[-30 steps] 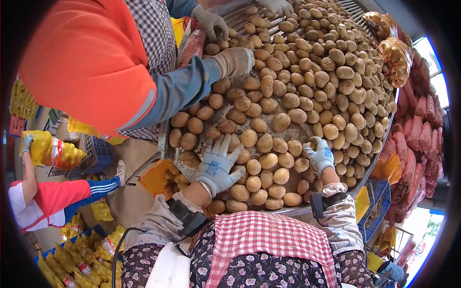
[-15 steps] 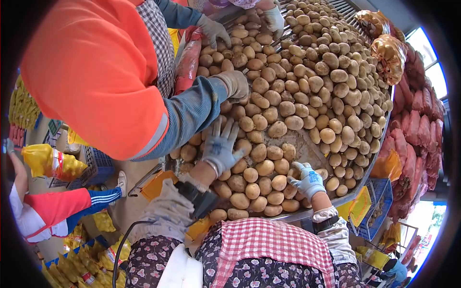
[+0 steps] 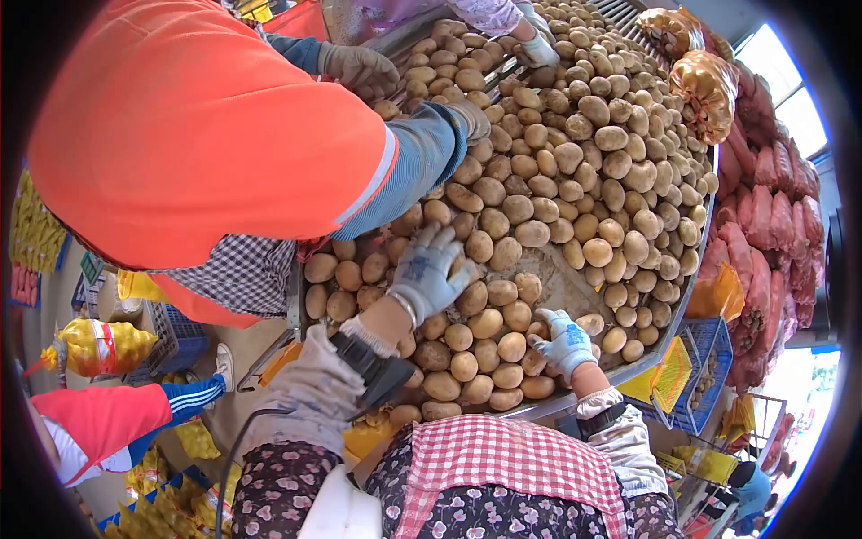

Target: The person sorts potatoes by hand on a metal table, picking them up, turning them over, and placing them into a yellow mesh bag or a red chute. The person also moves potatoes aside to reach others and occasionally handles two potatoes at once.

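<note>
Potatoes (image 3: 612,138) lie on the table (image 3: 558,286), sacks (image 3: 783,226) to its right, a crate (image 3: 183,340) to its left.

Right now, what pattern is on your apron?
Red and white checks on the apron, clearest in the head view.

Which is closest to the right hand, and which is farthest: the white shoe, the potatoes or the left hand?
From the right hand:
1. Potatoes, right by its fingers.
2. Left hand, over the potatoes on the left.
3. White shoe, far left, beyond the table.
</note>
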Tool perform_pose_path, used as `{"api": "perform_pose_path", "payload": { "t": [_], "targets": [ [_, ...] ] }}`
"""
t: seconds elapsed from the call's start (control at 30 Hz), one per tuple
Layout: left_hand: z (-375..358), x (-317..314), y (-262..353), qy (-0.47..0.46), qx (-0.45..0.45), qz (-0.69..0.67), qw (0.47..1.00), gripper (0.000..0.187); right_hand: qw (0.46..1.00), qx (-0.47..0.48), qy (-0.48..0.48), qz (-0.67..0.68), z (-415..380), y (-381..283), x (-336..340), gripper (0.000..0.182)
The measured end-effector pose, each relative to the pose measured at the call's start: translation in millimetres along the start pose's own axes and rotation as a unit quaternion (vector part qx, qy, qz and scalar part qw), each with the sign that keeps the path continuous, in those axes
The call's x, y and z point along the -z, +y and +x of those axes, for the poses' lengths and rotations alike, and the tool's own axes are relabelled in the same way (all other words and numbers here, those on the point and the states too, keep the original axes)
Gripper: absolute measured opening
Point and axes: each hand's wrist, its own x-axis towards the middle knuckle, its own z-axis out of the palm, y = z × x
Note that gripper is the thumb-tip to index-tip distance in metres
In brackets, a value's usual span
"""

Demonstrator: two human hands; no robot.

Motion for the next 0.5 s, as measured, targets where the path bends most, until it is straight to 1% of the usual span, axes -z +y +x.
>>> {"api": "perform_pose_path", "payload": {
  "t": [0.03,0.07,0.1,0.17,0.2,0.23,0.27,0.3,0.37,0.4,0.43,0.5],
  "targets": [
    [-4.9,7.1,5.4,-0.097,-0.002,-0.041,0.994,0.046,1.000,-0.002,0.002,0.001,2.4,0.3,0.6,0.049],
    [-5.2,10.9,7.9,-0.194,-0.006,-0.082,0.978,0.049,1.000,-0.009,0.009,0.011,4.5,1.3,-0.5,0.049],
    [1.7,10.4,7.7,-0.197,-0.007,-0.083,0.977,0.049,1.000,-0.016,0.013,0.021,4.6,1.9,-2.4,0.048],
    [27.2,4.5,3.4,-0.092,0.074,-0.086,0.989,0.047,0.999,-0.037,0.004,0.032,3.5,-3.4,-4.7,0.046],
    [36.2,-1.0,3.7,-0.082,0.047,-0.011,0.995,0.044,0.998,-0.045,0.024,0.025,3.0,-5.9,-7.5,0.046],
    [49.4,-6.2,6.6,-0.080,0.053,-0.009,0.995,0.044,0.998,-0.050,0.043,0.017,3.4,-8.3,-8.6,0.046],
    [64.7,-11.7,11.3,-0.170,0.062,0.071,0.981,0.043,0.997,-0.058,0.044,-0.004,3.4,-10.5,-9.6,0.050],
    [75.2,-16.9,17.3,-0.260,0.070,0.149,0.951,0.043,0.998,-0.051,0.043,-0.008,3.4,-12.0,-10.2,0.050],
    [85.7,-28.2,30.1,-0.298,0.066,0.271,0.913,0.034,0.996,-0.080,0.037,0.003,4.5,-12.7,-9.6,0.056],
    [78.8,-39.5,28.4,-0.216,0.041,0.333,0.917,0.026,0.996,-0.090,0.007,0.019,5.1,-14.4,-5.1,0.064],
    [72.0,-44.9,21.5,-0.213,0.047,0.336,0.916,0.026,0.996,-0.083,0.009,0.017,7.0,-13.3,-4.2,0.064],
    [57.7,-51.0,5.8,-0.189,-0.058,0.178,0.964,0.021,0.999,-0.045,0.000,-0.008,6.0,-7.2,-7.5,0.067]
  ]
}}
